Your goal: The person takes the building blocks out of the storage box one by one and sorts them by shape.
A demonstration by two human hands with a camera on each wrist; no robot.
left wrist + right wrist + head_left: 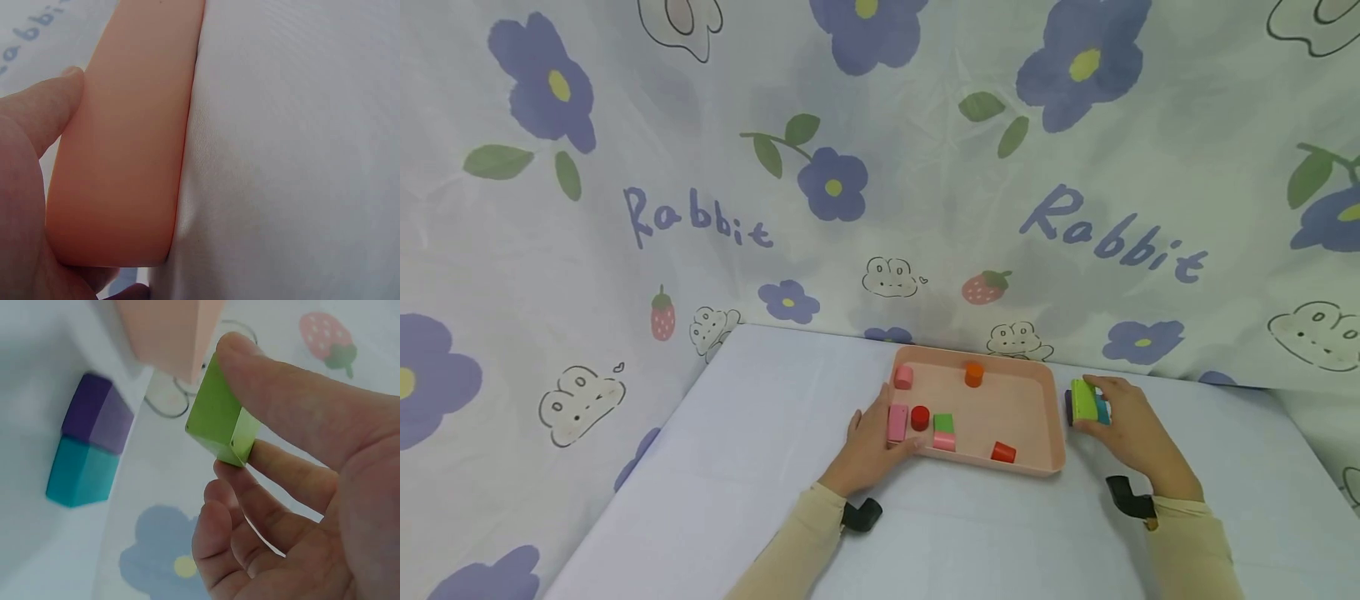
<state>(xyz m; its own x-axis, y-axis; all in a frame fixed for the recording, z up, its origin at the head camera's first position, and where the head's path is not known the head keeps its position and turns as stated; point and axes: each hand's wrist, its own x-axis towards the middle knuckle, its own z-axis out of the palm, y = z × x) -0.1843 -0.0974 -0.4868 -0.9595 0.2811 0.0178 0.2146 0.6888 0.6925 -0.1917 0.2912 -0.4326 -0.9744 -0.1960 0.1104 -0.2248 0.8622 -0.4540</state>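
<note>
A shallow peach tray [1011, 417] lies on the white table. My left hand [867, 450] grips its near left corner; in the left wrist view the thumb [53, 103] presses at the rim of the tray wall [125, 156]. Just right of the tray, my right hand [1138, 433] pinches a light green block [215, 415] between thumb and fingertips. Beyond that block, a purple block [97, 412] and a teal block [81, 472] sit end to end on the table, partly hidden by it in the head view.
Inside the tray are a pink cylinder [904, 377], an orange cylinder [973, 375], a red cylinder [920, 418], a pink block [897, 423], a green block [943, 423] against a pink piece [944, 442], and a red piece [1003, 452]. A patterned curtain [925, 208] hangs behind.
</note>
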